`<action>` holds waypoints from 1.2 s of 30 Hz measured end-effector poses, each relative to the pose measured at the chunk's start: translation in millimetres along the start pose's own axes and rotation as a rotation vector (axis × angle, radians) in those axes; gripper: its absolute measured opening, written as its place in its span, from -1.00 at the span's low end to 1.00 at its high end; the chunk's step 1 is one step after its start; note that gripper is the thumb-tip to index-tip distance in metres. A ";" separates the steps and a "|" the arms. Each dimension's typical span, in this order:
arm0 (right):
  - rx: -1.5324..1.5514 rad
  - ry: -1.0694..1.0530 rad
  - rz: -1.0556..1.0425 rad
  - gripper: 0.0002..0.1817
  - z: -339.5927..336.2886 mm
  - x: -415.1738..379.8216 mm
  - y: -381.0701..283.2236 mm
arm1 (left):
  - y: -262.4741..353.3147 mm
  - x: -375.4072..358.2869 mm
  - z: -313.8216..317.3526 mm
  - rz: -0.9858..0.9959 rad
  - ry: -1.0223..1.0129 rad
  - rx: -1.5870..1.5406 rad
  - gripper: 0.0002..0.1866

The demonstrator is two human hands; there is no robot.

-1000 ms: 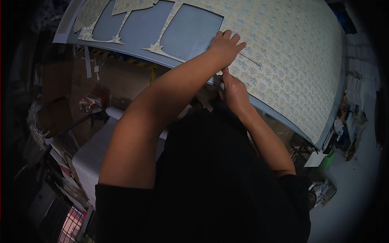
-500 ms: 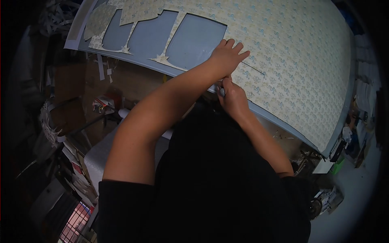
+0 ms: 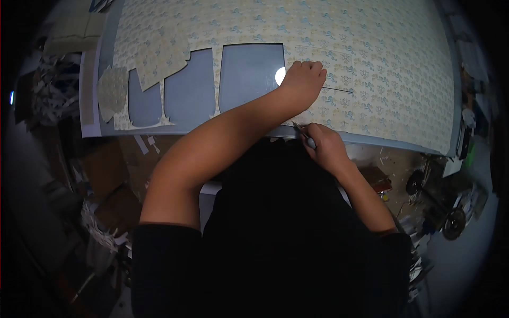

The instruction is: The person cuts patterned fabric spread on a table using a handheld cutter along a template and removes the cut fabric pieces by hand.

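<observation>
A patterned sheet (image 3: 382,63), cream with small blue and tan motifs, covers most of the table. My left hand (image 3: 305,85) rests on it with bent fingers, just right of a cut-out opening (image 3: 249,69); what lies under the fingertips is hidden. A thin dark slit (image 3: 337,89) runs rightward through the sheet from beside this hand. At the front edge, my right hand (image 3: 327,146) grips a knife (image 3: 310,141) with a grey handle. Its narrow blade points up and left, close to the sheet's near edge.
More openings (image 3: 189,85) in the sheet show the blue-grey table surface to the left. Loose patterned pieces (image 3: 159,55) overlap them. Paper strips (image 3: 55,87) hang at the far left. Clutter and a wheel-like object (image 3: 454,223) stand below right.
The view has turned and shifted. My left hand's fingers, spread before, are now bent. My right hand with the knife has drawn away from the left hand, and the blade now shows.
</observation>
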State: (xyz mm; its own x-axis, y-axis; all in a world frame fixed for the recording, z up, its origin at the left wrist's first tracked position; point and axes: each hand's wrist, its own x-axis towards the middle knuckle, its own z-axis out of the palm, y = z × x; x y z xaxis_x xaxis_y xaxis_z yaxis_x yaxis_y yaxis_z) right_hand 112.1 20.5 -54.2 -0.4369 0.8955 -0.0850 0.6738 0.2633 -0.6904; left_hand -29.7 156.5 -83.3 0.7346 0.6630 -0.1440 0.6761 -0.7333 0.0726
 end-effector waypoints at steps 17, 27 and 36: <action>-0.059 0.318 0.454 -0.72 52.3 0.6 -61.0 | -23.0 22.6 -23.6 0.229 -0.146 -0.004 0.22; -0.088 0.284 0.512 -0.71 49.1 13.9 -70.3 | -19.9 28.2 -24.2 0.244 -0.240 0.007 0.38; -0.069 0.494 0.578 -0.76 75.2 20.6 -75.5 | -19.6 29.5 -29.4 0.263 -0.284 0.055 0.47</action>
State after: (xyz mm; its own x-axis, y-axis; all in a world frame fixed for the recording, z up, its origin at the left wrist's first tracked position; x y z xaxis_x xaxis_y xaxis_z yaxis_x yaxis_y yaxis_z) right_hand 7.4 -8.0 -57.8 0.3034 0.9498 -0.0766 0.7573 -0.2891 -0.5856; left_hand -19.6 194.9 -59.9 0.8323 0.3887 -0.3953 0.4568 -0.8849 0.0916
